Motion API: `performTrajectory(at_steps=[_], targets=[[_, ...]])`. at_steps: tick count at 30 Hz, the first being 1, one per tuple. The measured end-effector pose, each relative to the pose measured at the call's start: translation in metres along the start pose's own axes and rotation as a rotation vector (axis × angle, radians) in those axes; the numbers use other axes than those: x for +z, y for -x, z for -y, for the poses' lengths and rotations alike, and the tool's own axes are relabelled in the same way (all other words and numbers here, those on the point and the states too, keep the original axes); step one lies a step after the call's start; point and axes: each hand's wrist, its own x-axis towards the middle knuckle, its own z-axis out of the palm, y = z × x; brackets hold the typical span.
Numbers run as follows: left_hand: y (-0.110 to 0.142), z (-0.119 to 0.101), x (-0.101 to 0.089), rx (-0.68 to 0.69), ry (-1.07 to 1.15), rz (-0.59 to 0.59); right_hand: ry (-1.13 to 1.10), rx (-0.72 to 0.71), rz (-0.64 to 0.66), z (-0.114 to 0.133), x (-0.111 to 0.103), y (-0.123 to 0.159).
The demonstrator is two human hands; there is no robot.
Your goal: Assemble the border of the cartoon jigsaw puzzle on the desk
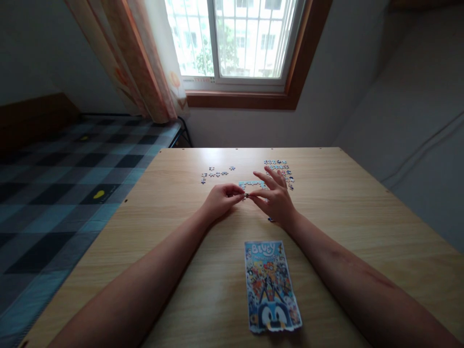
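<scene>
Between my two hands is a small jigsaw puzzle piece point(247, 195), pinched at its edges just above the table. My left hand point(223, 199) grips its left side between thumb and fingers. On the other side, my right hand point(273, 195) holds it with thumb and index finger, the other fingers spread upward. Right behind the fingertips lies a joined strip of puzzle border point(252, 183), partly hidden by my right hand. Loose pieces point(217, 174) are scattered to the far left. More pieces point(276, 163) lie in rows beyond my right hand, some of them covered by it.
A torn-edged picture sheet point(271, 285) marked "BLUEY" lies between my forearms on the wooden table point(195, 304). A bed with a checked cover point(90, 193) adjoins the left side. The window point(246, 43) and curtain point(145, 63) are beyond the table's far edge.
</scene>
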Motion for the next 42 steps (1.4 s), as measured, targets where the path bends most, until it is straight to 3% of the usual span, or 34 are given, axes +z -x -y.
performTrajectory(at_steps=[2, 6, 8, 18, 28, 42], targets=[[-0.001, 0.002, -0.001, 0.014, -0.084, -0.060, 0.001, 0.016, 0.018, -0.001, 0.001, 0.000], [-0.003, 0.006, -0.002, 0.031, -0.446, -0.300, -0.018, 0.056, 0.063, -0.003, 0.004, 0.002], [-0.003, 0.008, 0.000, 0.025, -0.593, -0.331, -0.029, 0.060, 0.106, -0.003, 0.006, 0.003], [-0.003, 0.008, 0.009, -0.164, -0.823, -0.241, -0.030, 0.046, 0.201, 0.003, 0.007, 0.001], [-0.004, 0.005, 0.009, -0.200, -0.835, -0.232, -0.033, 0.092, 0.228, 0.003, 0.007, 0.000], [-0.005, 0.006, 0.010, -0.203, -0.844, -0.223, -0.007, 0.013, 0.251, 0.004, 0.008, 0.000]])
